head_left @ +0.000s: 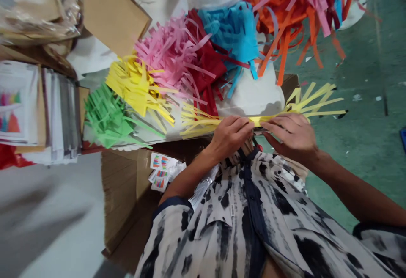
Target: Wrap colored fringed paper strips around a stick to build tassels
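Note:
A yellow paper tassel [256, 120] is stretched sideways between my two hands at the table's near edge. Its fringe strips fan out past both hands, left and right. My left hand [232, 133] is closed on it left of the middle, fingertips pinching the flat band. My right hand [292, 134] grips the band on the other side, with the fingers curled over it. Beyond my hands lie fringed paper piles: green [109, 117], yellow [131, 85], pink [173, 51], dark red [207, 64], blue [233, 28] and orange [285, 24].
An open cardboard box [122, 202] with printed cards [161, 171] stands below the table edge. At the left are stacked printed packs [19, 104] and a clear plastic bag [41, 11]. A brown card sheet [114, 13] lies behind. Green floor [364, 142] shows at right.

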Available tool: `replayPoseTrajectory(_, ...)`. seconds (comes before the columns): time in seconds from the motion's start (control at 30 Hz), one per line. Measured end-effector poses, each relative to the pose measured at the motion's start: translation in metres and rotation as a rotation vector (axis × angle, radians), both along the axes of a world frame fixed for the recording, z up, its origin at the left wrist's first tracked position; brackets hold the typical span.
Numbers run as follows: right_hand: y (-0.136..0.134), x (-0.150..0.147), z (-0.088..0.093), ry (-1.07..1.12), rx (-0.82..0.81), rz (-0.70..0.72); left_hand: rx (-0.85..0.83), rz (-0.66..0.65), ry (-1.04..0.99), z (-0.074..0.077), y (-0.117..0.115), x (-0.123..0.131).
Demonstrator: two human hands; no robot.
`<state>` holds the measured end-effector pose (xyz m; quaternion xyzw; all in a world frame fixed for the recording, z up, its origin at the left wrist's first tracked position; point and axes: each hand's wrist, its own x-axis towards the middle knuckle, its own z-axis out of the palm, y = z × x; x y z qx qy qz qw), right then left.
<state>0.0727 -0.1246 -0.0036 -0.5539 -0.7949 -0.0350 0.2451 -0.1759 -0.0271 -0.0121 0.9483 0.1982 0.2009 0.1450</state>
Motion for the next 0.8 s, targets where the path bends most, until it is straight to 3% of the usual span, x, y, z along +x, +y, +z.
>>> replayPoseTrajectory(0.13,-0.007,0.009,-0.006,0.012,0.062,0.055,0.099,0.074,-0.071,-0.013,-0.01,-0.005)
replayPoseTrajectory(0.3,-0.011,0.017,-0.009,0.069,-0.081,-0.033,0.089,0.188,-0.073,-0.011,-0.008,-0.019)
replayPoseTrajectory(0.53,-0.014,0.022,-0.017,0.105,-0.067,-0.047,0.191,0.132,-0.089,-0.012,-0.01,-0.025)
replayPoseTrajectory(0.8,-0.015,0.01,-0.016,0.142,-0.099,-0.083,0.085,0.196,-0.162,-0.011,-0.009,-0.021)
